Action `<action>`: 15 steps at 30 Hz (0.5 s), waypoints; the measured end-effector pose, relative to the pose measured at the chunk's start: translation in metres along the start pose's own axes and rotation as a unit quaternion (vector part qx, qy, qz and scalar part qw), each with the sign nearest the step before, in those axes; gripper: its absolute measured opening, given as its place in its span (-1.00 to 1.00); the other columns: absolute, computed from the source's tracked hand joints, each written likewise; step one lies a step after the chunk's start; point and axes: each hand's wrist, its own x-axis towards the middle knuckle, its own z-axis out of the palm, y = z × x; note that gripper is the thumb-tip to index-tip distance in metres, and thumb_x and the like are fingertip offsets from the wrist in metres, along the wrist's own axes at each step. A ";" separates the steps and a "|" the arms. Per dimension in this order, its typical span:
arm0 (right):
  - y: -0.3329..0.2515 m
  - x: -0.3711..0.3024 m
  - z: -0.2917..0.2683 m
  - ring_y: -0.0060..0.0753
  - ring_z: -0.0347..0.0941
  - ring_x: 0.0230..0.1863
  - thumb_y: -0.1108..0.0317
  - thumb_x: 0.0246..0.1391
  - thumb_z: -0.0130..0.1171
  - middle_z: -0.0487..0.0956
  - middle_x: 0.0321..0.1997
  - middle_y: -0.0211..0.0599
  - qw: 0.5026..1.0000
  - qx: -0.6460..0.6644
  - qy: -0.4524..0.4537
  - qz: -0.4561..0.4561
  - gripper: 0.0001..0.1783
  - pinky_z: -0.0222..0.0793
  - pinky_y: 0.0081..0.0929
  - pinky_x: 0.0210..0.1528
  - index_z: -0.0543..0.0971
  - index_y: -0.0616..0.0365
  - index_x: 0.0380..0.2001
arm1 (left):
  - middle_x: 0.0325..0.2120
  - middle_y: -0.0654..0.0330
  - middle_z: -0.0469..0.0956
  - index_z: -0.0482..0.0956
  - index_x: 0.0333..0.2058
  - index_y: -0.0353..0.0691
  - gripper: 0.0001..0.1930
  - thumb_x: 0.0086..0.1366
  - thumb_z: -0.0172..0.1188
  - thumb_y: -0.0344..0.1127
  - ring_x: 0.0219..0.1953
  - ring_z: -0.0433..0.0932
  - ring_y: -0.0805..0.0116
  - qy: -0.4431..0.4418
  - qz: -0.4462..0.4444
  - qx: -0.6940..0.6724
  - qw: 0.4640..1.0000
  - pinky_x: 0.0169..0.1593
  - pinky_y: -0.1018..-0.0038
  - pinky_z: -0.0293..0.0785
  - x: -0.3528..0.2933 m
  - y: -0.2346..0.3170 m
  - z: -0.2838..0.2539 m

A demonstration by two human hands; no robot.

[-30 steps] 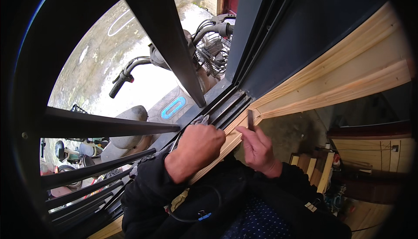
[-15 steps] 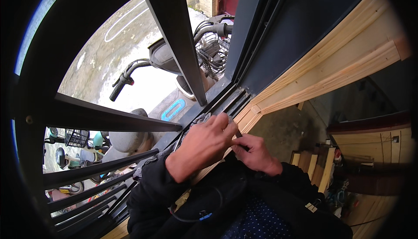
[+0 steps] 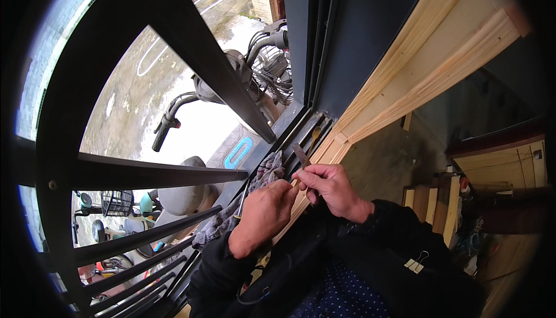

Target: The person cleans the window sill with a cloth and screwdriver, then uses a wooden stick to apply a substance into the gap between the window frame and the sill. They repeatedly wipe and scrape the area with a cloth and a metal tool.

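My left hand [image 3: 266,211] is closed in a pinch over the window sill; its fingertips meet those of my right hand, and whatever they grip is hidden. My right hand [image 3: 333,190] is closed, thumb against fingers, on a small flat grey blade-like piece [image 3: 299,153] that sticks up past the fingertips. Just beyond it, a slim tool with a yellowish-brown end [image 3: 315,134] lies in the dark window track [image 3: 298,127]. A crumpled grey patterned rag [image 3: 268,168] rests along the sill beside my left hand, with a thin metal rod [image 3: 244,193] next to it.
Dark metal window bars [image 3: 168,173] stand to the left. Behind them are a grey electric scooter [image 3: 205,86] and several other bikes. Pale wooden trim [image 3: 405,75] runs along the right of the frame. Stacked wood strips [image 3: 431,205] lie at the lower right.
Both hands have drawn slightly down toward me, uncovering the blade-like piece, the slim tool in the track and more of the rag. The whole view has shifted a little.
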 end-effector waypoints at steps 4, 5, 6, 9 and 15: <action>0.000 0.005 0.002 -0.68 0.45 -0.53 0.26 0.39 0.21 0.63 -0.39 -0.41 1.000 0.011 -0.019 0.007 -0.72 0.36 -0.68 -0.48 0.71 0.30 -0.14 | -0.56 -0.16 0.56 0.58 -0.33 -0.32 -0.77 0.46 0.18 -0.27 -0.44 0.60 -0.22 -0.015 -0.060 -0.063 0.996 -0.38 0.09 0.48 0.001 0.001 -0.005; 0.000 0.005 0.002 -0.68 0.45 -0.53 0.25 0.40 0.21 0.63 -0.39 -0.42 1.000 0.011 -0.022 0.009 -0.71 0.37 -0.68 -0.48 0.71 0.29 -0.14 | -0.57 -0.17 0.54 0.57 -0.33 -0.33 -0.78 0.46 0.18 -0.28 -0.45 0.59 -0.23 -0.006 -0.072 -0.080 0.994 -0.39 0.09 0.47 0.000 0.002 -0.006; 0.000 0.006 0.002 -0.68 0.45 -0.53 0.24 0.40 0.21 0.64 -0.39 -0.42 0.999 0.013 -0.026 0.015 -0.71 0.37 -0.68 -0.48 0.71 0.29 -0.14 | -0.59 -0.19 0.53 0.56 -0.32 -0.33 -0.78 0.46 0.17 -0.29 -0.46 0.58 -0.25 0.002 -0.085 -0.097 0.992 -0.40 0.10 0.46 0.000 0.002 -0.007; 0.005 0.007 0.000 -0.75 0.42 -0.55 0.26 0.38 0.21 0.63 -0.41 -0.45 0.999 0.025 -0.017 0.015 -0.73 0.30 -0.71 -0.53 0.71 0.29 -0.17 | -0.66 0.07 0.51 0.54 -0.33 -0.39 -0.70 0.53 0.10 -0.25 -0.60 0.50 0.40 0.004 -0.092 -0.039 0.995 -0.47 0.37 0.40 0.002 -0.004 -0.018; 0.012 0.003 -0.010 -0.77 0.42 -0.54 0.29 0.38 0.20 0.61 -0.42 -0.48 0.997 -0.072 -0.026 -0.032 -0.74 0.35 -0.69 -0.51 0.70 0.30 -0.16 | -0.56 -0.25 0.48 0.47 -0.40 -0.35 -0.73 0.46 0.15 -0.28 -0.42 0.53 -0.36 0.054 -0.078 0.064 0.993 -0.39 0.00 0.41 0.006 -0.017 -0.028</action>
